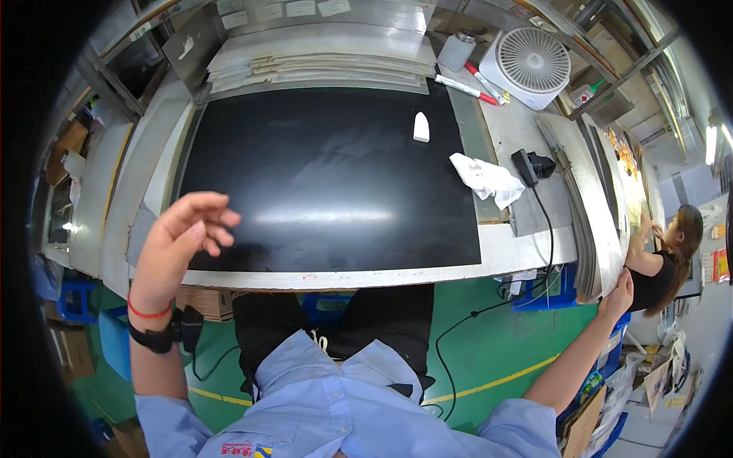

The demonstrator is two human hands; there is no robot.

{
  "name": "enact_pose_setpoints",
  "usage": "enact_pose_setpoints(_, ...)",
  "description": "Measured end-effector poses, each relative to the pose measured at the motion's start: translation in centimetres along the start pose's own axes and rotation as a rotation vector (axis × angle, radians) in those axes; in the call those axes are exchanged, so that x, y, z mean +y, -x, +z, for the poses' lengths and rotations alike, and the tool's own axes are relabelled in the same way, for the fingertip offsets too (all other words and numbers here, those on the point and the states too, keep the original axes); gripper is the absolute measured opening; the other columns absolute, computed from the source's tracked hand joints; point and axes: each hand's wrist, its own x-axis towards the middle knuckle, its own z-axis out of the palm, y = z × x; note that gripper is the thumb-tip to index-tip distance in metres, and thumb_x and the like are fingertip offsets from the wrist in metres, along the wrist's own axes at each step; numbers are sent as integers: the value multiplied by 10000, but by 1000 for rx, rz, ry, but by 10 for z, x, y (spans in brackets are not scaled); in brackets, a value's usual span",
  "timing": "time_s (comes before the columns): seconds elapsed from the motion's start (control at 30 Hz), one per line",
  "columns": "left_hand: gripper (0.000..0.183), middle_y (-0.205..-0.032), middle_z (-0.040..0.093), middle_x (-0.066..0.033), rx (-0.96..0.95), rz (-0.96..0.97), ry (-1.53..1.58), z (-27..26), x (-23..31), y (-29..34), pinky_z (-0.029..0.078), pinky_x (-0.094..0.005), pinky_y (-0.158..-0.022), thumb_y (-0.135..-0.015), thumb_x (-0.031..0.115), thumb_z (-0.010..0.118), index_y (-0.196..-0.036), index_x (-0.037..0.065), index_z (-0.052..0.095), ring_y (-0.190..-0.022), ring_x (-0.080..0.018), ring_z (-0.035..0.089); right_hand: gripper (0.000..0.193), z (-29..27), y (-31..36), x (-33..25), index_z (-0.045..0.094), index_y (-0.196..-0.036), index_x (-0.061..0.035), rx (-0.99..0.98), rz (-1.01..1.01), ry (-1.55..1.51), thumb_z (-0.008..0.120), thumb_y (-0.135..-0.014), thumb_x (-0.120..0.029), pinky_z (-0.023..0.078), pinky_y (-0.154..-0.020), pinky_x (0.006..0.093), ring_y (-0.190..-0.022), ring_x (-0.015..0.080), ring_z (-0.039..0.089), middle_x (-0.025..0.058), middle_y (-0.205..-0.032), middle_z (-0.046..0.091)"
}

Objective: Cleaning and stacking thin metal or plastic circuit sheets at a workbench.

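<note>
My left hand [187, 237] is raised over the left front part of a black glossy sheet [328, 168] on the table. Its fingers are loosely bent and apart, with nothing in them. Far to the right, my right hand [617, 296] grips the near corner of a pale flat sheet [605, 237], the outermost of a stack of thin panels at the table's right end. Some of its fingers are hidden behind that corner. A small white block [421, 127] rests on the black sheet, and a crumpled white cloth [489, 180] overlaps its right edge.
Beyond the black sheet lies a stack of pale sheets [321, 57]. A white fan [533, 61], a bottle [456, 50] and red-and-white markers [467, 89] sit at the back right. A black power adapter [527, 166] trails its cord off the table. Another person [664, 263] works at right.
</note>
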Motion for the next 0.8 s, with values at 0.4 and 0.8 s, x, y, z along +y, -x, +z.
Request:
enact_pose_setpoints(0.4, 333, -1105, 660, -93, -219, 244, -992, 116, 17, -212, 524, -316, -854, -964, 142, 630, -1292, 83, 636, -953, -192, 627, 368, 129, 143, -73, 665, -975, 41, -5, -383, 453, 506, -1051, -282, 461, -856, 338, -931, 197, 593, 109, -1030, 668)
enact_pose_setpoints(0.8, 256, -1255, 599, -46, -308, 862, -1395, 167, 7, -264, 452, -397, -999, -849, 124, 722, -1104, 123, 703, -1182, -283, 540, 413, 315, 247, -85, 676, -1232, -67, -760, -796, 823, 748, -880, -270, 496, -919, 452, -1139, 416, 541, 231, -1291, 557)
